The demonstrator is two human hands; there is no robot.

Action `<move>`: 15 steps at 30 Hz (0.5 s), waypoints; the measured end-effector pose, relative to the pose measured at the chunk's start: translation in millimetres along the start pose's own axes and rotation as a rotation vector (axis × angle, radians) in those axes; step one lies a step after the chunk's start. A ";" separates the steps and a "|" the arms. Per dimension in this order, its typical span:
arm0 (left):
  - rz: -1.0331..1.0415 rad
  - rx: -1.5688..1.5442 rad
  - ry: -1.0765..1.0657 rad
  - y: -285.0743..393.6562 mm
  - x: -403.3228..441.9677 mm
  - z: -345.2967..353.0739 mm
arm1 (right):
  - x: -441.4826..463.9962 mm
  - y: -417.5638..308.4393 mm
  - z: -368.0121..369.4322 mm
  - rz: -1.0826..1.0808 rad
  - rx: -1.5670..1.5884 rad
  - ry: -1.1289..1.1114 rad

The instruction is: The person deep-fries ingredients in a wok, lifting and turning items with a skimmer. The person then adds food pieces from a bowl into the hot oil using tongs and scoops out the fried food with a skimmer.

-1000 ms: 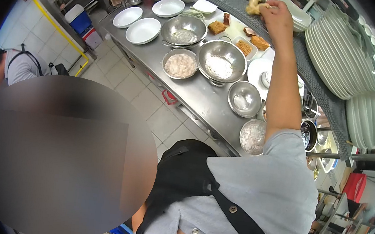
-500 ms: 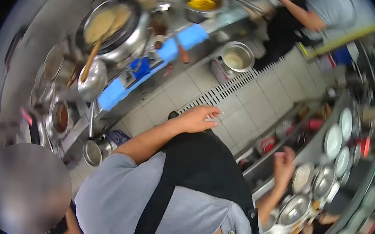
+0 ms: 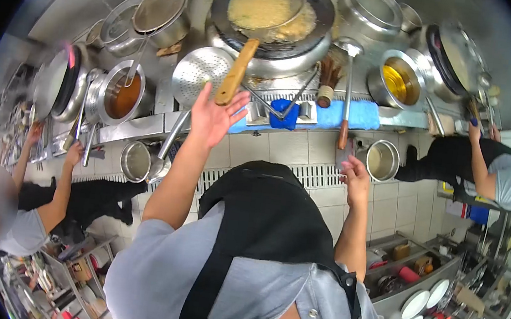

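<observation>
A round mesh strainer [image 3: 267, 4] rests over a wok [image 3: 220, 23], with pale food in bubbling liquid. Its wooden handle [image 3: 238, 72] slants down toward me. My left hand [image 3: 213, 117] reaches up beside the handle's end, palm showing and fingers spread, and holds nothing. Near it lies a perforated metal skimmer [image 3: 198, 77] whose metal handle points down. My right hand [image 3: 356, 176] is low on the right, below the wooden grip of a long ladle [image 3: 349, 82]; its fingers are loosely bent and apart, with nothing in them.
Blue cloths [image 3: 355, 113] line the counter edge. A pot of yellow oil [image 3: 396, 84] stands right, and a pot of brown sauce [image 3: 125, 97] left. A low pot [image 3: 383, 160] is near my right hand. Co-workers [image 3: 494, 168] stand on both sides.
My view has swung from the aisle and shelves to face the stove. My left hand has come up beside the strainer handle; my right hand now hangs near the ladle's grip.
</observation>
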State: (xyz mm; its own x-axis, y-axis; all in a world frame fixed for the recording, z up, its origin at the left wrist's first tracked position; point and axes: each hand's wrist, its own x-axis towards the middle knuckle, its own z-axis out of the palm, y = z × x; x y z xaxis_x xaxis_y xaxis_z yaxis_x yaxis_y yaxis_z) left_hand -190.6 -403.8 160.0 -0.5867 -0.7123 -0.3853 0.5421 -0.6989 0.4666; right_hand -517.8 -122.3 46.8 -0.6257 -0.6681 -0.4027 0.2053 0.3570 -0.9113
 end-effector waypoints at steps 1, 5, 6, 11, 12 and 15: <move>-0.007 0.019 -0.026 4.9 8.0 10.4 | 14.8 -4.0 9.7 -0.029 0.025 -0.027; -0.089 0.014 -0.247 29.2 57.4 27.8 | 69.7 -30.1 41.2 -0.083 0.058 -0.095; -0.128 -0.011 -0.329 31.3 62.7 31.5 | 83.8 -33.1 45.1 -0.126 0.019 -0.057; 0.085 0.402 -0.021 -1.6 24.2 53.0 | 165.7 8.8 34.3 -0.358 -0.733 0.253; 0.102 0.429 -0.009 -6.2 17.0 57.0 | 168.9 7.7 34.5 -0.343 -0.862 0.295; 0.151 0.478 -0.001 -21.1 9.0 72.8 | 187.0 21.6 24.5 -0.207 -0.675 0.047</move>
State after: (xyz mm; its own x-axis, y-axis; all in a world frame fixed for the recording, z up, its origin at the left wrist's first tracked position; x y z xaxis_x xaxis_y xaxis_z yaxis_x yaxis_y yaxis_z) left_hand -251.1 -390.7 204.6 -0.5233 -0.8032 -0.2846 0.2852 -0.4798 0.8297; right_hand -611.9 -255.4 -50.3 -0.6364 -0.7426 -0.2086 -0.4234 0.5624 -0.7103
